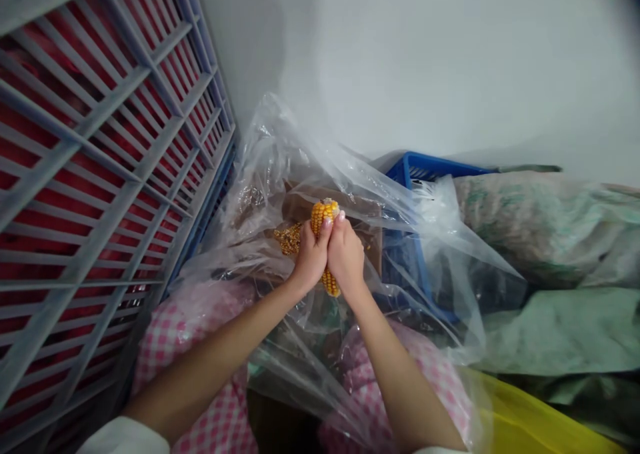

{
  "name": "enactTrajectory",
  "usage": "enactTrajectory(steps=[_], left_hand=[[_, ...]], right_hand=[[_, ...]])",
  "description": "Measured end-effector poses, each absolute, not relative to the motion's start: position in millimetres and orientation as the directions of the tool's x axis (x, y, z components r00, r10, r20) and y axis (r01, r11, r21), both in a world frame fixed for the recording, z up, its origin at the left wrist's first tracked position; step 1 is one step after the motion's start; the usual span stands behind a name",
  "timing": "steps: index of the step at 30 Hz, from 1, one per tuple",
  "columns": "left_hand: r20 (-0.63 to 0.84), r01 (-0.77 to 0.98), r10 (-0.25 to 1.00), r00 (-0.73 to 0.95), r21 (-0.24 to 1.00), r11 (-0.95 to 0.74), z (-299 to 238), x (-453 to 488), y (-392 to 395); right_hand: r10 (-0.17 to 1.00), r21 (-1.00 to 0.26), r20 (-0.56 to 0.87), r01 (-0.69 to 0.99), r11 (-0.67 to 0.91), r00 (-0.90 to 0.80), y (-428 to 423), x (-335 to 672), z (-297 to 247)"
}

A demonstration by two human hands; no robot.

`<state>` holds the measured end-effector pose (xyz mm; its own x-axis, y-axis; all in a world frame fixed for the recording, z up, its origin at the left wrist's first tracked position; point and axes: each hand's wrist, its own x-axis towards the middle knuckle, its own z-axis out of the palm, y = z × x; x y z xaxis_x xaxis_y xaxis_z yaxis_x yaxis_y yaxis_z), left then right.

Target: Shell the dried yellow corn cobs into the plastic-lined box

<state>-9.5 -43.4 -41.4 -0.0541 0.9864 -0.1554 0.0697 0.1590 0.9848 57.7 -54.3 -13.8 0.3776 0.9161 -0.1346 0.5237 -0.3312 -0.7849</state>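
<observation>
A yellow ear of corn (pixel 325 213) stands roughly upright between my hands, its upper end above my thumbs and its lower end showing below. My left hand (pixel 312 254) wraps it from the left, and my right hand (pixel 346 251) grips it from the right. Both thumbs press side by side near the top of the ear. Just beyond my left hand, loose corn kernels (pixel 287 239) lie in a heap inside a clear plastic sheet (pixel 273 147). The sheet spreads over a brown cardboard box (pixel 374 241) and across my knees.
Grey plastic crates (pixel 107 117) with red contents rise close on the left. A blue crate (pixel 407 167) stands to the right against the white wall (pixel 450 61). Farther right lie stuffed sacks (pixel 540 224), a pale green sack (pixel 565 331) and a yellow sheet (pixel 525 414).
</observation>
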Motion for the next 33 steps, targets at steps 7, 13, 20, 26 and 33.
enactTrajectory(steps=[7,13,20,26,33], left_hand=[[-0.17,0.118,0.977,-0.129,0.976,0.185,-52.7,-10.4,-40.9],[-0.237,0.031,0.965,-0.109,0.97,0.242,-57.0,-9.2,-41.2],[-0.303,-0.137,0.951,-0.061,0.946,0.293,-52.8,-8.0,-43.1],[-0.338,-0.312,0.939,0.062,0.887,0.34,-38.0,-7.2,-40.6],[-0.393,-0.372,0.915,-0.086,0.865,0.336,-46.4,-11.5,-26.5]], right_hand=[[0.934,-0.699,-0.109,0.642,-0.316,0.342,-43.8,57.6,-27.3],[0.939,-0.653,-0.142,0.683,-0.328,0.314,-42.3,61.8,-32.0],[0.929,-0.66,-0.17,0.662,-0.356,0.33,-44.1,66.6,-35.9],[0.913,-0.742,-0.122,0.575,-0.344,0.389,-39.8,80.2,-31.6],[0.956,-0.721,-0.161,0.631,-0.284,0.246,-54.4,81.9,-5.5]])
